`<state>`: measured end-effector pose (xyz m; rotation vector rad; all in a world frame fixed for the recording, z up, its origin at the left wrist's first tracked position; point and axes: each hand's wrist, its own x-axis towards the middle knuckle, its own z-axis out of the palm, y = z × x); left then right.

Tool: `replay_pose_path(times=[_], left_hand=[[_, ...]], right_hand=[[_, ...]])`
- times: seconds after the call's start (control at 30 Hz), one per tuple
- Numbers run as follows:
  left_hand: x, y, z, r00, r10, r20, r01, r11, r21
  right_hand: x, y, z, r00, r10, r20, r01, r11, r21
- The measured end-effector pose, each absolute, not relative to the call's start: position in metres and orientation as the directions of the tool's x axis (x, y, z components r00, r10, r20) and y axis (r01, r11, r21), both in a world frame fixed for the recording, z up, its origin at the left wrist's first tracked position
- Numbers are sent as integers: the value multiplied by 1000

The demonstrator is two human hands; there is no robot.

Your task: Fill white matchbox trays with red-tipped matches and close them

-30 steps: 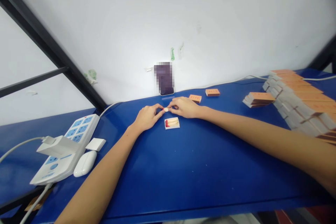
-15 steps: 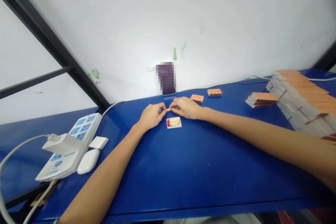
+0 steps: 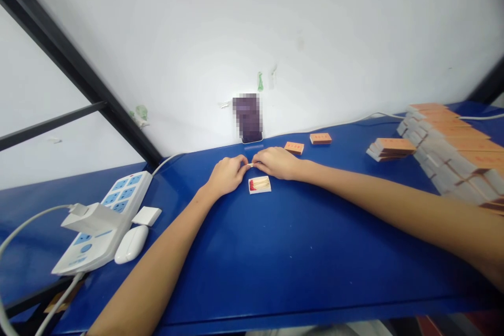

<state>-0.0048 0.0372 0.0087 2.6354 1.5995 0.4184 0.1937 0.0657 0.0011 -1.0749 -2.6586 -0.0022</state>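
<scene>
My left hand (image 3: pixel 227 174) and my right hand (image 3: pixel 275 161) meet fingertip to fingertip above the blue table. Between them they pinch the two ends of a short pale bundle of matchsticks (image 3: pixel 250 165); the fingers cover most of it. Just in front of the hands lies an open white matchbox tray (image 3: pixel 260 192) with several red-headed matches (image 3: pixel 258 184) in it, heads to the left. Behind my right hand, partly covered by it, lies an orange matchbox (image 3: pixel 294 148).
Another matchbox (image 3: pixel 320 138) lies farther back. At the right are a small stack of matchboxes (image 3: pixel 391 148) and a large pile of them (image 3: pixel 464 152). A phone (image 3: pixel 248 118) leans on the wall. A power strip (image 3: pixel 100 226), a white case (image 3: pixel 132 244) and a white block (image 3: pixel 147 216) stand left.
The hands keep their pinch on the matchsticks, with the fingers slightly shifted. The whole view has moved a little; the tray and matchboxes stay where they were on the table.
</scene>
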Motion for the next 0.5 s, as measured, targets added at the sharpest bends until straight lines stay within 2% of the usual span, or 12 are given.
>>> replay_pose_path(times=[0.27,0.5], left_hand=[[-5,38,5,439,873,213,871,-472,138],[-6,38,5,442,873,208,871,-473,132]], right_hand=[[190,62,5,-724,651,228,670,742,8],[190,61,4,-695,692,196,702,711,-23]])
